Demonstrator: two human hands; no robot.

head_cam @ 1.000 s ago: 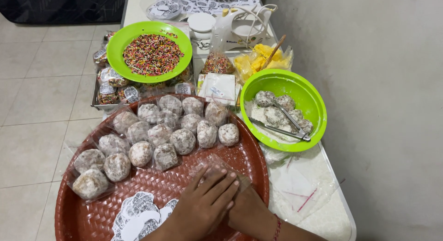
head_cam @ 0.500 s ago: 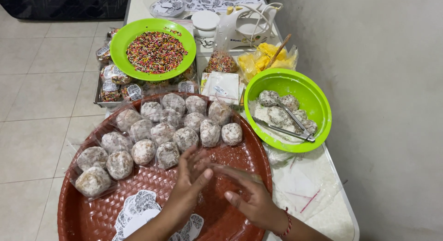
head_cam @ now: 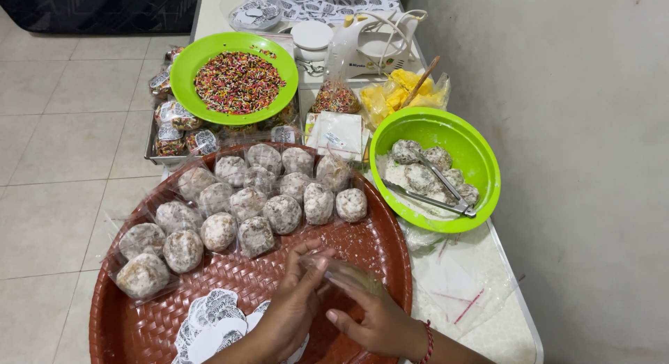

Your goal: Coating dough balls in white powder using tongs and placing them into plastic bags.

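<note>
L. hand [head_cam: 296, 305] & r. hand [head_cam: 369, 315] pinch a small clear plastic bag [head_cam: 334, 270] over round red-brown woven tray [head_cam: 390, 245].

Both hands are bare — no gloves, no rings showing. The left hand [head_cam: 293, 315] has a bare forearm, no sleeve in view. The right hand [head_cam: 373, 315] wears a thin red bracelet [head_cam: 428, 342] at the wrist — short nails.

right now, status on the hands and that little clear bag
Left hand and right hand both pinching a clear plastic bag over the red woven tray. Bag looks empty. Wrapped balls sit just beyond, apart from the hands.
</note>
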